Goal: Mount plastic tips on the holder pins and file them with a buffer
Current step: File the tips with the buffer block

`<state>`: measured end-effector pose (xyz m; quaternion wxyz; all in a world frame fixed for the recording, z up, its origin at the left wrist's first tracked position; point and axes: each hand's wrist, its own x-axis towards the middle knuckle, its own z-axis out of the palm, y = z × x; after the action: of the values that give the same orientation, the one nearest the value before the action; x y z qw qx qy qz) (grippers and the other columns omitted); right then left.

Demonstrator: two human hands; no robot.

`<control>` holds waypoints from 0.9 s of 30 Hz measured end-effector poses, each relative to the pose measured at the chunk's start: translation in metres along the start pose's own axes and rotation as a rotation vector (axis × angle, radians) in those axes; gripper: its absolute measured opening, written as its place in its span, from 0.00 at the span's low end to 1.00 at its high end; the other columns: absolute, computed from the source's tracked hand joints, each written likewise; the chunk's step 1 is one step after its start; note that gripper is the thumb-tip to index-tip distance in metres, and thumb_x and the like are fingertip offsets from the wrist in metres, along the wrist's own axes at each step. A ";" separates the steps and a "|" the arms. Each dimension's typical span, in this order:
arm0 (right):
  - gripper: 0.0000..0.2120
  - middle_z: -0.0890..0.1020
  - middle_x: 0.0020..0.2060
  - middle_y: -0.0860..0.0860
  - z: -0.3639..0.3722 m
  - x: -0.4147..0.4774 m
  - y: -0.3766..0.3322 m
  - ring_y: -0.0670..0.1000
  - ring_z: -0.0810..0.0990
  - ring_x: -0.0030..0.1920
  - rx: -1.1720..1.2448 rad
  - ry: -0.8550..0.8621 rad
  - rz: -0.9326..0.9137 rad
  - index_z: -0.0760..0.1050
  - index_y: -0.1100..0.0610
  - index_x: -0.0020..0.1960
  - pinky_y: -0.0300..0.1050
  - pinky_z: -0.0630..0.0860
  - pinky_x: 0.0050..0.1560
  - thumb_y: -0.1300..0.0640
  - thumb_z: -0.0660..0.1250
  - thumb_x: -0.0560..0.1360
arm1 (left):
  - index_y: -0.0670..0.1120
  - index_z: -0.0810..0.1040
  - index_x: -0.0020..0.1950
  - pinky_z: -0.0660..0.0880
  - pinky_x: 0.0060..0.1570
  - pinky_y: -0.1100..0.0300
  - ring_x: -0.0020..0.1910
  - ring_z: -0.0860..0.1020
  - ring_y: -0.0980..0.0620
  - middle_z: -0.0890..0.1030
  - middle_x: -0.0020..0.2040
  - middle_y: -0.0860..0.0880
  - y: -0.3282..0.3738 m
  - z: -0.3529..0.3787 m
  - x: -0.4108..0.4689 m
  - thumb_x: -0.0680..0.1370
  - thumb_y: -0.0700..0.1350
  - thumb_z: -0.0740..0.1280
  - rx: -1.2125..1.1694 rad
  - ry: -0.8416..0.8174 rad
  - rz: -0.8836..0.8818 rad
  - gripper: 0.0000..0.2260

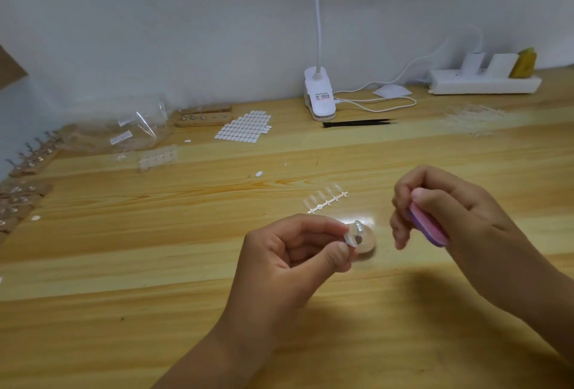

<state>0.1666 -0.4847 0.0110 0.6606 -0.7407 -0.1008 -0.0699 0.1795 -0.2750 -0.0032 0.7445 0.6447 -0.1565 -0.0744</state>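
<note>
My left hand point(289, 252) pinches a small holder pin with a clear plastic tip point(357, 235) on it, between thumb and forefinger, just above the wooden table point(155, 264). My right hand point(447, 211) grips a pink and purple buffer block point(427, 227), held a short way to the right of the tip and not touching it. A strip of clear plastic tips point(326, 199) lies on the table just behind the hands.
A wooden holder block with pins point(202, 116), a sheet of white adhesive tabs point(245, 126), clear bags point(124, 130) and a small clear tray point(158, 157) lie at the back left. More pin holders point(31, 155) line the left edge. Black tweezers point(357, 123), a clip lamp point(320, 96) and power strip point(484, 82) stand behind.
</note>
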 end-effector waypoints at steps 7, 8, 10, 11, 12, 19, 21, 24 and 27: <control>0.04 0.73 0.34 0.42 0.020 -0.014 0.011 0.44 0.71 0.33 -0.379 -0.116 -0.272 0.72 0.45 0.46 0.32 0.67 0.36 0.48 0.61 0.79 | 0.46 0.84 0.50 0.81 0.46 0.56 0.41 0.84 0.42 0.85 0.41 0.41 0.003 0.000 -0.001 0.70 0.38 0.74 0.032 -0.007 0.016 0.09; 0.02 0.74 0.35 0.41 0.021 -0.014 0.012 0.44 0.72 0.34 -0.400 -0.099 -0.311 0.72 0.44 0.48 0.31 0.69 0.37 0.49 0.62 0.79 | 0.46 0.84 0.50 0.81 0.46 0.55 0.41 0.84 0.43 0.85 0.41 0.41 0.004 0.000 0.000 0.70 0.38 0.74 0.036 -0.005 0.018 0.10; 0.03 0.76 0.38 0.43 0.021 -0.014 0.014 0.47 0.75 0.37 -0.413 -0.073 -0.349 0.74 0.44 0.52 0.35 0.72 0.39 0.49 0.64 0.78 | 0.46 0.84 0.50 0.81 0.45 0.56 0.40 0.84 0.44 0.85 0.41 0.41 0.005 0.000 0.000 0.70 0.38 0.73 0.043 -0.002 0.025 0.09; 0.05 0.76 0.38 0.42 0.020 -0.014 0.015 0.47 0.76 0.38 -0.419 -0.067 -0.366 0.75 0.45 0.54 0.35 0.73 0.40 0.50 0.65 0.78 | 0.47 0.84 0.49 0.81 0.44 0.57 0.39 0.84 0.45 0.85 0.41 0.42 0.006 0.000 -0.001 0.70 0.38 0.73 0.051 -0.002 0.032 0.09; 0.06 0.75 0.39 0.40 0.020 -0.014 0.015 0.47 0.76 0.38 -0.430 -0.062 -0.384 0.76 0.47 0.54 0.33 0.72 0.41 0.50 0.66 0.78 | 0.47 0.83 0.49 0.80 0.43 0.59 0.39 0.84 0.46 0.85 0.41 0.42 0.006 0.001 -0.001 0.70 0.38 0.73 0.061 -0.002 0.044 0.09; 0.06 0.78 0.41 0.42 0.023 -0.014 0.016 0.45 0.78 0.39 -0.458 -0.030 -0.461 0.82 0.53 0.52 0.32 0.71 0.43 0.54 0.69 0.76 | 0.50 0.82 0.45 0.81 0.41 0.56 0.36 0.84 0.50 0.84 0.37 0.44 0.006 0.006 -0.007 0.68 0.39 0.75 0.129 0.074 0.138 0.10; 0.06 0.80 0.41 0.45 0.024 -0.015 0.016 0.46 0.80 0.40 -0.452 -0.008 -0.485 0.83 0.56 0.50 0.32 0.73 0.44 0.56 0.70 0.76 | 0.50 0.80 0.43 0.79 0.39 0.60 0.36 0.84 0.50 0.84 0.36 0.45 0.005 0.005 -0.008 0.68 0.37 0.75 0.159 0.093 0.180 0.10; 0.07 0.82 0.40 0.50 0.027 -0.015 0.019 0.47 0.81 0.40 -0.456 0.010 -0.512 0.83 0.61 0.47 0.36 0.75 0.41 0.57 0.71 0.75 | 0.48 0.77 0.41 0.78 0.38 0.65 0.35 0.83 0.52 0.83 0.35 0.48 0.004 0.004 -0.008 0.69 0.35 0.74 0.189 0.097 0.220 0.11; 0.08 0.81 0.38 0.52 0.028 -0.015 0.021 0.51 0.80 0.37 -0.456 -0.004 -0.524 0.83 0.62 0.46 0.44 0.75 0.37 0.57 0.70 0.76 | 0.48 0.75 0.41 0.77 0.37 0.65 0.35 0.83 0.53 0.83 0.35 0.47 0.002 0.002 -0.008 0.70 0.35 0.74 0.201 0.094 0.225 0.11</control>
<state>0.1561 -0.4603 -0.0163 0.4377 -0.8182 -0.2705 -0.2566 0.1710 -0.2744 -0.0020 0.6862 0.6973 -0.1993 0.0559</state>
